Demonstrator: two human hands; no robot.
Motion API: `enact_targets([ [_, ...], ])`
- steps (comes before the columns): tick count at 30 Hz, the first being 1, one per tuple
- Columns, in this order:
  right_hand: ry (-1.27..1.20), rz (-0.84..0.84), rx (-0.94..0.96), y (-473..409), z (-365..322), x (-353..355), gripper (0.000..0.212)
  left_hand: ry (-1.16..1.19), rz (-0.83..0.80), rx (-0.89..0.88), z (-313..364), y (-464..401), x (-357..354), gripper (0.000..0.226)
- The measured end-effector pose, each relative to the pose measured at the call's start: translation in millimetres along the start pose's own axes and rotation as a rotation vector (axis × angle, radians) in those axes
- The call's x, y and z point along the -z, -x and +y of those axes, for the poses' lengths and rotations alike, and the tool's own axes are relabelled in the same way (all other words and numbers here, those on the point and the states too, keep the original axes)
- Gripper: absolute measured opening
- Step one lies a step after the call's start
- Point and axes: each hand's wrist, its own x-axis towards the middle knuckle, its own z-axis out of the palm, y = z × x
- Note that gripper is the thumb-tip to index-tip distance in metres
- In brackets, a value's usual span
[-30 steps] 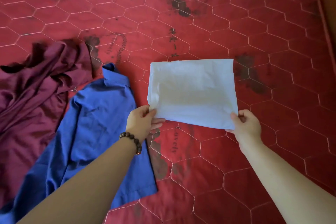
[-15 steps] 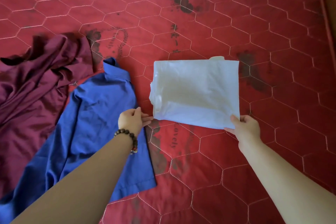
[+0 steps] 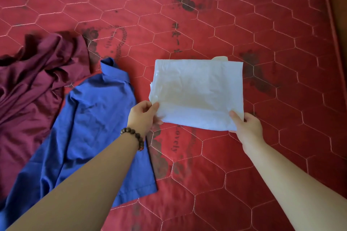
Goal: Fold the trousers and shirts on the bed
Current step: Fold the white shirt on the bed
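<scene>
Maroon garment (image 3: 32, 88) lies crumpled at left edge of bed (image 3: 225, 15). Blue shirt (image 3: 90, 127) is spread flat just beside it, collar pointed toward far edge, hem toward near edge. Beaded bracelet (image 3: 133, 136) is worn on left wrist. Left hand (image 3: 143, 116) is curled, near-left corner of folded white garment (image 3: 199, 92) pinched between thumb and fingers. White garment is laid mid-bed. Near-right corner is pinched by right hand (image 3: 246, 127), thumb on top.
</scene>
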Motion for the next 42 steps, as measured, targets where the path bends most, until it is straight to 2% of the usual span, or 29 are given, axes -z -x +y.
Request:
enact_targets([
  [4, 0.172, 0.072, 0.043, 3.2, 4.0, -7.7, 0.035, -0.103, 0.081, 0.083, -10.1, 2.3, -6.8, 0.027],
  [7, 0.289, 0.24, 0.092, 13.0, -5.7, -16.8, 0.025, -0.371, 0.29, -0.038, -2.6, 11.2, -16.3, 0.021],
  [8, 0.361, 0.332, 0.176, 16.6, -8.9, -18.9, 0.032, -0.479, 0.376, -0.142, 0.0, 14.7, -18.2, 0.022],
  [10, 0.463, 0.412, 0.467, 23.3, -14.9, -23.9, 0.039, -0.638, 0.419, -0.507, 6.1, 21.1, -25.6, 0.022],
  [12, 0.576, 0.291, 0.726, 29.0, -21.9, -36.1, 0.038, -0.782, 0.295, -0.881, 11.4, 23.0, -42.6, 0.018],
  [13, 0.638, 0.193, 0.813, 28.4, -24.1, -44.9, 0.039, -0.858, 0.184, -0.995, 13.4, 19.2, -52.7, 0.018],
  [14, 0.704, 0.081, 0.861, 26.2, -26.5, -54.1, 0.041, -0.951, 0.049, -1.02, 15.1, 13.8, -61.4, 0.023],
  [16, 0.853, -0.125, 0.89, 16.3, -29.7, -70.4, 0.048, -1.193, -0.168, -0.897, 15.0, -2.8, -70.6, 0.04],
  [19, 1.1, -0.229, 0.91, -8.2, -19.5, -82.4, 0.054, -1.482, -0.231, -0.754, -2.6, -30.6, -70.8, 0.054],
  [24, 1.215, -0.135, 0.897, -33.8, -9.4, -82.7, 0.062, -1.478, -0.074, -0.678, -19.0, -45.0, -71.4, 0.061],
  [28, 1.066, -0.05, 0.605, -51.0, -15.8, -75.8, 0.059, -1.436, -0.013, -0.578, -13.4, -49.0, -75.7, 0.068],
  [30, 1.03, -0.039, 0.532, -49.6, -19.7, -75.9, 0.056, -1.385, -0.018, -0.53, -5.6, -49.8, -76.9, 0.07],
  [33, 0.934, 0.12, 0.579, -46.4, -33.4, -76.9, 0.052, -1.358, 0.101, -0.582, 14.7, -51.3, -72.9, 0.062],
  [35, 0.905, 0.222, 0.774, -50.0, -47.3, -80.4, 0.048, -1.383, 0.148, -0.714, 23.2, -57.5, -73.1, 0.056],
  [37, 0.96, 0.146, 0.943, -59.6, -58.9, -88.1, 0.049, -1.418, 0.04, -0.839, 27.2, -67.8, -81.3, 0.055],
  [39, 1.038, -0.023, 0.952, -73.5, -65.3, -93.9, 0.052, -1.418, -0.094, -0.89, 28.5, -78.8, -92.7, 0.055],
  [42, 1.139, -0.125, 0.914, -94.4, -60.0, -90.3, 0.056, -1.401, -0.148, -0.774, 25.8, -95.2, -97.5, 0.061],
])
